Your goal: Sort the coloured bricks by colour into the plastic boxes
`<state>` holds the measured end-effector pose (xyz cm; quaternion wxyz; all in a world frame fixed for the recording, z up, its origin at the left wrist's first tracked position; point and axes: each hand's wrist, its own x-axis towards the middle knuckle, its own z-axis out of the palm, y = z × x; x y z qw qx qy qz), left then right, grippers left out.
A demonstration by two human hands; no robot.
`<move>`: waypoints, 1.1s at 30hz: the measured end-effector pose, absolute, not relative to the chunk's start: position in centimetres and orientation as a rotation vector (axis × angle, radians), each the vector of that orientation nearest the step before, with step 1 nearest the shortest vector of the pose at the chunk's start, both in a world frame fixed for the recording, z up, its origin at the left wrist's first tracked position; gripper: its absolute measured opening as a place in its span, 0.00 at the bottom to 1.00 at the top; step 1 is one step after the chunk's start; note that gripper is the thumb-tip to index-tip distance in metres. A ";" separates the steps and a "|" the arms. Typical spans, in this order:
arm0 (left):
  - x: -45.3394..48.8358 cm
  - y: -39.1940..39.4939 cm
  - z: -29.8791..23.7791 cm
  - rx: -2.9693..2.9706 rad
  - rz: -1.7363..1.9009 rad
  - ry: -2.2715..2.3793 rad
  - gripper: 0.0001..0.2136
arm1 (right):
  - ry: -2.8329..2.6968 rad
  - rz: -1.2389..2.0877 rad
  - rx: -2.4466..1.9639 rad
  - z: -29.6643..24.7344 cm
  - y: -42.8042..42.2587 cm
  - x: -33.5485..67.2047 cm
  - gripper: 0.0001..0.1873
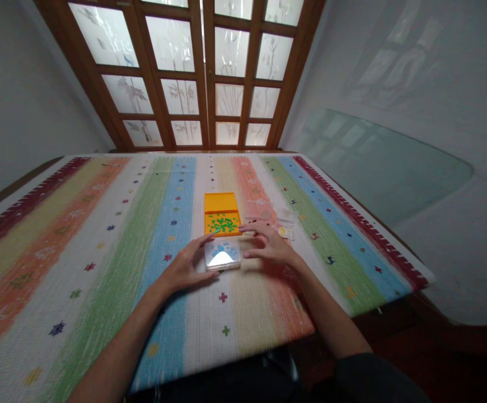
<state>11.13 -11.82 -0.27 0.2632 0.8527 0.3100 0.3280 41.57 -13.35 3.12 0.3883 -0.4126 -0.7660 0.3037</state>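
Observation:
A clear, shallow plastic box (222,256) with light blue pieces inside lies shut on the striped cloth, its lid glinting. My left hand (187,264) curves around the box's left side, thumb and fingers spread apart; whether the fingertips touch it I cannot tell. On the other side, my right hand (269,244) is open with its fingers apart, a small gap between it and the box. Just beyond the clear box stands an orange case (220,201), its lid folded back. Many small green pieces (223,224) lie scattered in the case's near half.
Clear plastic bags (284,215) lie beyond my right hand, along with a small packet holding yellow pieces (283,230). A striped, patterned cloth (143,212) covers the table. Wood-framed glass doors (185,73) stand behind it, and a wall (415,112) rises at the right.

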 end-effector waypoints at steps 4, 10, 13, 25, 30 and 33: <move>11.1 -12.0 0.4 2.298 0.878 0.883 0.44 | -1.922 0.289 -1.232 4.0 -11.0 44.7 0.23; 11.0 -12.2 1.2 2.280 0.899 0.953 0.34 | -1.983 -0.085 -1.479 3.0 -6.7 48.6 0.25; 11.0 -12.0 1.1 2.267 0.934 0.962 0.31 | -1.964 -0.016 -1.547 2.1 -5.5 48.7 0.19; 11.4 -11.7 0.9 2.183 1.074 0.954 0.35 | -1.914 0.090 -1.398 4.0 -6.0 48.3 0.07; 12.1 -11.5 1.2 2.099 1.096 0.919 0.40 | -1.849 0.207 -1.247 7.0 -7.1 47.2 0.08; 12.7 -11.3 1.5 2.057 1.088 0.863 0.45 | -1.866 0.281 -1.172 8.6 -8.0 45.6 0.09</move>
